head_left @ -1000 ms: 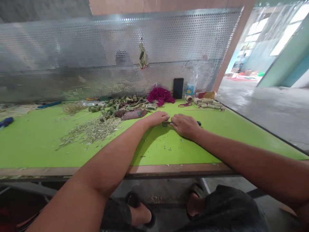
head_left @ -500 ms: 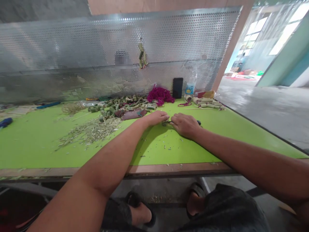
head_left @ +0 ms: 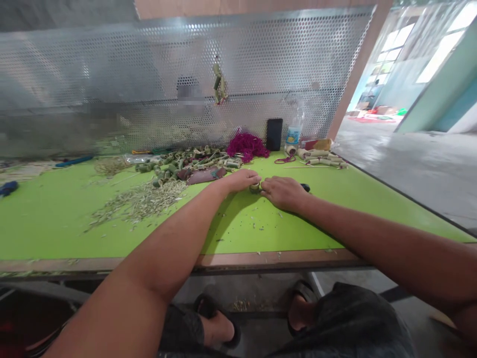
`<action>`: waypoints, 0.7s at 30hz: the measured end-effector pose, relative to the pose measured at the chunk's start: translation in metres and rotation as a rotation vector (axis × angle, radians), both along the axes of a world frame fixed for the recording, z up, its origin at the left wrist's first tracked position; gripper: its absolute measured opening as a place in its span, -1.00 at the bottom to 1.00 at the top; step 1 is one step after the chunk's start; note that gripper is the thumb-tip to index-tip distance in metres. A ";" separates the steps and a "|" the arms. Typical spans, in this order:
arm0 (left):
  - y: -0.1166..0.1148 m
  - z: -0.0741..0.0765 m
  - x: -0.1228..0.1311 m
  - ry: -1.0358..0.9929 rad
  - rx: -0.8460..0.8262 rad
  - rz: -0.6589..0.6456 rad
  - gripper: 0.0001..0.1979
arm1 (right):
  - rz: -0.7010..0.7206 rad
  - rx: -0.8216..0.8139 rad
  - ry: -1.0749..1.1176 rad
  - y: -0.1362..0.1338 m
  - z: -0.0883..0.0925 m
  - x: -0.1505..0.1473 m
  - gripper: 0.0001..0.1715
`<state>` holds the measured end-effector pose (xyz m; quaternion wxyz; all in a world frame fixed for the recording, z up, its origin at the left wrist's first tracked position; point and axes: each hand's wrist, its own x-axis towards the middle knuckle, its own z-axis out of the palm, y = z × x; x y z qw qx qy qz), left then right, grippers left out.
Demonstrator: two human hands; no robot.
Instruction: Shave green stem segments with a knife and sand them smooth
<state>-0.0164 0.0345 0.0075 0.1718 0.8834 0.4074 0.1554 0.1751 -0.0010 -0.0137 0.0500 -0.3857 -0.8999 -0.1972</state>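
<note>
Left hand and right hand are close together over the bench, forearms resting toward the near edge. A short green bamboo piece sits between them at the fingertips, low at the bench surface. Left grip: fingers together, pressed on the piece from the left. Right grip: fingers together, pressed on it from the right. Piece appears pinched between the two hands, partly hidden by them. A dark handle shows just beyond the right hand; cannot tell whether that hand holds it.

Bench top is bright green, with fine scraps scattered near the hands. To the left lies a pile of pale shavings. Behind it, a heap of cut bamboo pieces lies beside a pinkish-brown pouch. Farther back: a magenta fibre tangle, an upright black phone, a plastic bottle, and a smaller bamboo bundle to the right. A blue-handled tool lies at the far left. A bamboo strand hangs on the perforated metal panel behind the bench.
</note>
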 end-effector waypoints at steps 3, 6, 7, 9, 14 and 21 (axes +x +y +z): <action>0.001 -0.002 -0.001 -0.008 -0.013 -0.012 -0.64 | -0.039 0.052 0.068 -0.005 0.001 0.002 -0.60; 0.002 -0.003 -0.002 -0.006 -0.003 -0.012 -0.64 | -0.050 0.087 0.094 -0.008 0.001 0.003 -0.62; 0.002 -0.003 -0.002 -0.006 -0.001 -0.012 -0.64 | -0.047 0.087 0.091 -0.009 0.001 0.003 -0.63; 0.002 -0.003 -0.001 -0.003 -0.003 -0.009 -0.65 | -0.035 0.074 0.080 -0.008 0.000 0.003 -0.64; 0.002 -0.001 -0.002 0.006 -0.005 -0.025 -0.67 | -0.007 0.012 0.022 0.000 -0.002 -0.001 -0.65; 0.010 -0.009 -0.006 -0.038 0.019 -0.024 -0.64 | 0.003 -0.034 0.002 0.000 0.001 -0.003 -0.62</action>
